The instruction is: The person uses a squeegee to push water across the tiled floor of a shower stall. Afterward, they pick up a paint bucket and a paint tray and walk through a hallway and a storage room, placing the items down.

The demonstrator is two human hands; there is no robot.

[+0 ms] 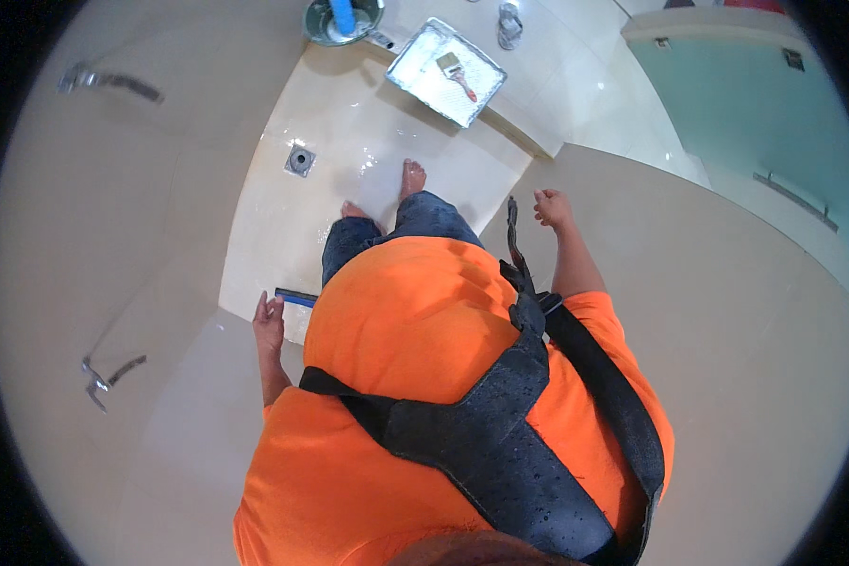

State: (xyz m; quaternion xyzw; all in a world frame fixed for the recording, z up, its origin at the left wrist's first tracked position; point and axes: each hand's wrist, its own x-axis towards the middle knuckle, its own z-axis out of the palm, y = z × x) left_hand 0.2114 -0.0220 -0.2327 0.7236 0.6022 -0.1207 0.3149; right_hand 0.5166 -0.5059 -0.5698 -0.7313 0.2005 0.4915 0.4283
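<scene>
I look down over an orange shirt crossed by black harness straps (500, 443), jeans and bare feet (411, 175) on wet white floor tiles (368, 141). My left hand (269, 323) hangs at my left side with its fingers straight and nothing in it. Just beyond its fingertips a short dark bar with a blue edge (295, 298) shows, partly hidden by the shirt; I cannot tell whether they touch. My right hand (552, 208) is out to my right, curled into a fist with nothing visible in it, in front of a beige wall.
A metal paint tray (424, 57) with a brush (456, 73) lies ahead on the floor, a round bucket (321, 24) holding a blue roller (342, 14) to its left. A square floor drain (300, 160) sits ahead-left. Metal fittings (104, 83) (104, 375) stick out of the left wall; a teal wall (755, 113) stands right.
</scene>
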